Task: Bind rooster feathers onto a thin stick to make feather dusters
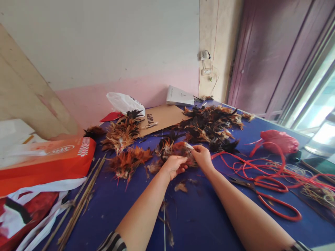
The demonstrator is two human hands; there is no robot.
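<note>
Over the middle of the blue table, both hands are close together among loose brown and black feathers. My right hand [202,157] pinches a brown feather [187,146] with a whitish end between thumb and fingertips. Beside it, my left hand [175,166] has thumb and forefinger closed on feather wisps, its other fingers curled beneath; the exact grip is partly hidden. A dark feather pile [209,127] lies just beyond the hands. To the left sit a tan feather bunch [120,136] and a rust-brown feather bunch [129,162]. One small loose feather [181,187] lies below my hands.
Red-handled scissors [272,193] lie at right, beside tangled red plastic twine [243,164] and its pink-red ball [280,141]. Thin sticks [81,202] and an orange bag [52,160] are at left. Behind are brown cardboard [164,116], a white plastic bag [123,101] and a white box [179,96].
</note>
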